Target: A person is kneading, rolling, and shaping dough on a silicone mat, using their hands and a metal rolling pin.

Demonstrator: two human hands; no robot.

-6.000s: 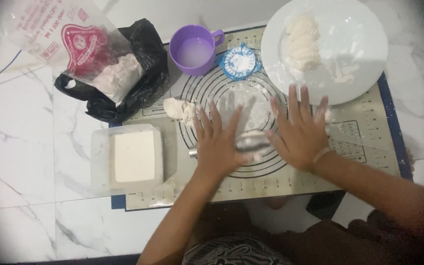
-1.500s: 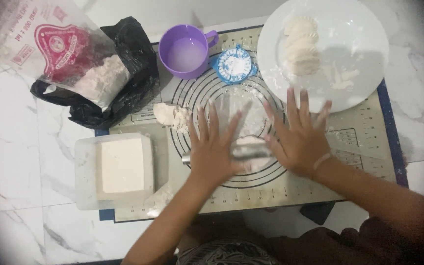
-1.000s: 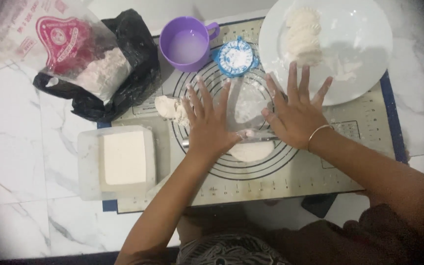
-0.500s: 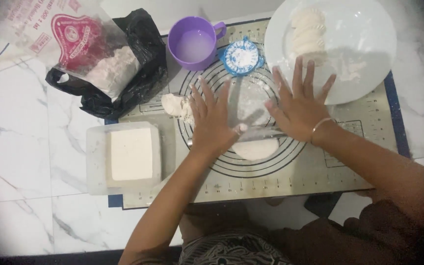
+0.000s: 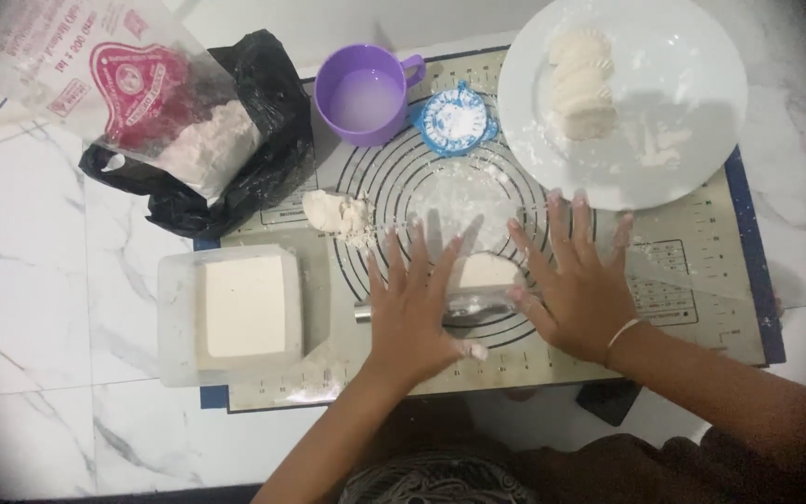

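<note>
White marble tabletop fills my view, and on it lies a beige baking mat printed with rings. At its far right corner I see a large white plate carrying a row of folded dumplings. Far left, a black plastic bag holds a clear flour bag with a red mark. Near left sits a clear tub of white filling. Beyond the rings stand a purple cup and a small blue dumpling mould; a lump of dough lies just left of the rings.

My left hand and right hand lie flat, fingers spread, pressing a metal rolling pin between them. The pin rests on a flattened dough piece at the rings' centre.
</note>
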